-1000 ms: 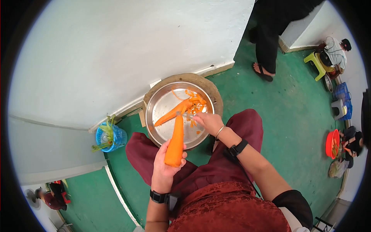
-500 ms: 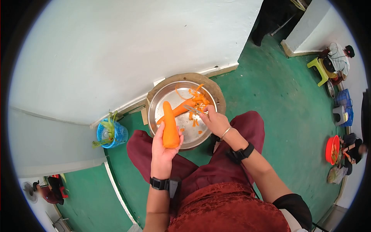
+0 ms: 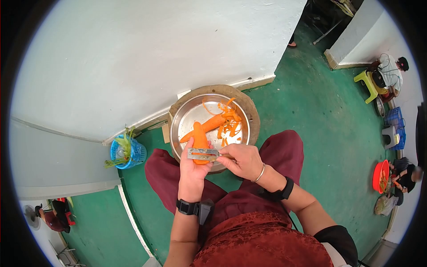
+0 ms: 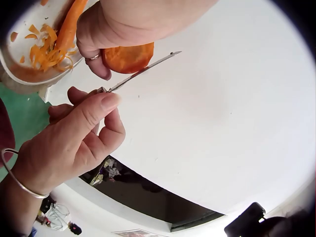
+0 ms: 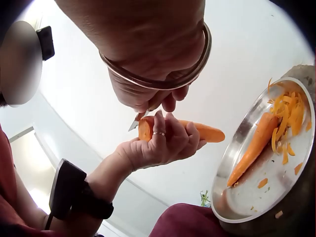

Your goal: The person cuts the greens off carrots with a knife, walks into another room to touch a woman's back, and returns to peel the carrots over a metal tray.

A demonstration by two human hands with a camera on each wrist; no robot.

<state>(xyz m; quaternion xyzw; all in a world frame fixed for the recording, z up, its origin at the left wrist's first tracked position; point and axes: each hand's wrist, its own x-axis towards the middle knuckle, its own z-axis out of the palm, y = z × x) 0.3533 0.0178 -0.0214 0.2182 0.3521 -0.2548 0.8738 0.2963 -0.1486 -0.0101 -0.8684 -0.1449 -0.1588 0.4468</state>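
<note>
My left hand (image 3: 192, 172) grips a thick orange carrot (image 3: 200, 136) over the near side of a round steel basin (image 3: 186, 121), narrower end pointing away from me. In the right wrist view its fingers wrap around the carrot's middle. A metal peeler (image 3: 203, 151) is pinched by the handle between the thumb and fingers of my right hand (image 3: 245, 161). Its slotted blade lies across the carrot's thick end; in the left wrist view the blade (image 4: 157, 62) runs right along that cut end. A second carrot (image 3: 214, 122) lies in the basin beside orange peelings (image 3: 231, 126).
The basin stands on a round wooden block (image 3: 252, 111) against the white wall (image 3: 147, 58). A blue basket (image 3: 138, 153) with green stalks is to the left. Farther right are a yellow-green stool (image 3: 367, 84), blue crates (image 3: 395, 116), a red tub (image 3: 379, 175) and other seated people.
The peeler has come from over the basin back to the carrot's thick end. The carrot first drew away from the blade, then its thick end came nearer me. A walking person has almost left view.
</note>
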